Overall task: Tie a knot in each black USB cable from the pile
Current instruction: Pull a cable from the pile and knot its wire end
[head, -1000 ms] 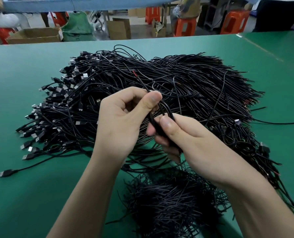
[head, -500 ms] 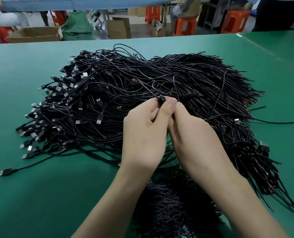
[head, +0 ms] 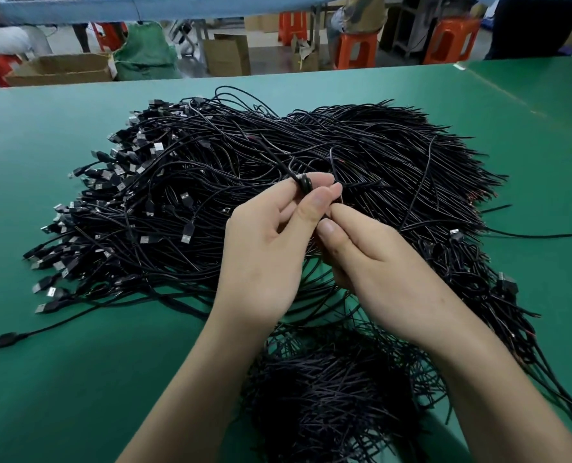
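A big pile of black USB cables (head: 361,155) covers the middle of the green table (head: 77,379), with the plugs fanned out to the left. Above its near part, my left hand (head: 264,259) pinches a small tight knot in one black cable (head: 304,184) between thumb and fingers. The free end of that cable runs up and left over the pile. My right hand (head: 378,272) sits just right of the left one, and its thumb and fingers pinch the same cable below the knot. The stretch inside the hands is hidden.
A second heap of black cables (head: 331,396) lies near the front edge between my forearms. One loose plug (head: 2,339) lies at the left. Beyond the far table edge stand cardboard boxes (head: 61,68), orange stools (head: 358,50) and seated people.
A second ago the cable made an open loop between my hands. The hands came together and rose toward the pile. The loop has drawn down to a small knot at my left fingertips.
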Demonstrator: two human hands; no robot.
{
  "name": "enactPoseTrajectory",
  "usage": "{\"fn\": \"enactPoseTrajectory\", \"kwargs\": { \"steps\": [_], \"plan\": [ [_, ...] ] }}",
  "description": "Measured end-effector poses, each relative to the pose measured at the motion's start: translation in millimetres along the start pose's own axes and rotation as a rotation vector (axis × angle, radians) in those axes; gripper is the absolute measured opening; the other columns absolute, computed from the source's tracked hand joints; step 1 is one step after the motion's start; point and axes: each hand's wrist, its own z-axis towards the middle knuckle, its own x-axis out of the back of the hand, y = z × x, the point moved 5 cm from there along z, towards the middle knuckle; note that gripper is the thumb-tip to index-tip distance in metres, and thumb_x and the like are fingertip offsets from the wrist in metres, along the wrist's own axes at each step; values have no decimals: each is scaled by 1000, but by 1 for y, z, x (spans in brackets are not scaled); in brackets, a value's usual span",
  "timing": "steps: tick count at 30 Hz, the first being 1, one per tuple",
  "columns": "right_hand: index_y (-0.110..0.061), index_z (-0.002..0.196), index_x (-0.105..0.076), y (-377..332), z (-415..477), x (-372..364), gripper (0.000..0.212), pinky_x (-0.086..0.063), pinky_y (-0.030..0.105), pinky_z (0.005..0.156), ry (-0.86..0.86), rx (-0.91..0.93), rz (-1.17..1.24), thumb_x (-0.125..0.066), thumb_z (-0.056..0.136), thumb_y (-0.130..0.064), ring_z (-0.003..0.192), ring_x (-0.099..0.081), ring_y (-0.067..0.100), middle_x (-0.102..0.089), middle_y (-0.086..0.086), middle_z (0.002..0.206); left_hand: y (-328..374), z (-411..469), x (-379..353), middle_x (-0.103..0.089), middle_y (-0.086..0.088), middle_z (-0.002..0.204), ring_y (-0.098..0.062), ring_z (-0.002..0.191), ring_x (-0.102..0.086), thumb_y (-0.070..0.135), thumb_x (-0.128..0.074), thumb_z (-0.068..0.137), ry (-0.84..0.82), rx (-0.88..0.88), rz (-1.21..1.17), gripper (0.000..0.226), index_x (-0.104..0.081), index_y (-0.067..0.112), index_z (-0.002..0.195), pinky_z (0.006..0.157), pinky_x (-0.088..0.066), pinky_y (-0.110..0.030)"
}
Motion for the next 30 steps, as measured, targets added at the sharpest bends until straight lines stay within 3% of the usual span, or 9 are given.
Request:
{"fn": "enactPoseTrajectory", "kwargs": {
  "steps": [4, 7, 9, 12, 18, 24, 26, 28, 30],
  "plan": [
    [-17, 78, -45, 10, 2, 10, 35, -31, 38, 61, 58, -77, 51, -42, 109, -34, 60, -37, 10, -42, -11, 64, -1, 3, 12, -78, 17, 106, -5, 100, -72, 31, -67, 102, -183, 17, 339, 14, -76, 42, 105, 89, -54, -17],
    [-18, 76, -45, 16, 3, 18, 37, -30, 35, 59, 106, -120, 13, -40, 103, -42, 56, -38, 10, -43, -8, 63, -17, -2, 10, -77, 26, 100, 7, 97, -70, 32, -74, 96, -528, 135, 683, 12, -82, 38, 104, 93, -53, -22],
    [-19, 75, -45, 18, 2, 19, 38, -30, 30, 56, 113, -129, 6, -39, 105, -42, 52, -39, 8, -44, -9, 61, -25, -11, 0, -77, 25, 98, 8, 97, -69, 33, -77, 93, -738, 201, 782, 10, -83, 35, 101, 95, -54, -26],
    [-18, 75, -45, 18, 2, 19, 39, -31, 28, 54, 114, -137, 3, -39, 108, -37, 50, -39, 8, -44, -9, 61, -31, -18, -10, -77, 18, 94, 4, 92, -68, 36, -79, 90, -843, 258, 860, 6, -82, 36, 96, 92, -56, -31],
    [-16, 76, -46, 18, 1, 20, 39, -31, 30, 52, 111, -144, 24, -39, 107, -39, 52, -37, 12, -43, -6, 63, -38, -21, -8, -75, 16, 93, 3, 88, -65, 35, -78, 91, -834, 298, 922, 6, -81, 41, 91, 88, -57, -32],
    [-18, 74, -46, 19, 2, 22, 39, -31, 34, 55, 125, -155, 23, -39, 100, -47, 53, -37, 13, -42, -7, 61, -37, -12, 6, -76, 8, 89, -15, 86, -69, 34, -75, 94, -728, 285, 847, 7, -78, 36, 88, 85, -57, -40],
    [-20, 74, -45, 18, 1, 24, 39, -31, 35, 56, 132, -154, 13, -39, 102, -46, 53, -37, 13, -42, -8, 61, -33, -6, 22, -74, 9, 87, -14, 83, -67, 31, -74, 95, -628, 275, 813, 11, -77, 38, 86, 79, -56, -32],
    [-23, 73, -44, 16, 1, 26, 38, -31, 35, 56, 136, -141, 8, -38, 105, -43, 54, -36, 13, -41, -8, 61, -25, 1, 38, -73, 13, 88, -9, 83, -66, 27, -73, 96, -481, 218, 783, 19, -76, 41, 83, 68, -50, -15],
    [-25, 72, -44, 12, 0, 27, 38, -31, 34, 55, 142, -122, 9, -38, 105, -43, 54, -36, 12, -41, -9, 62, -15, 6, 51, -73, 13, 90, -8, 76, -65, 25, -72, 97, -328, 166, 708, 22, -77, 43, 86, 66, -50, -14]
  ]
}}
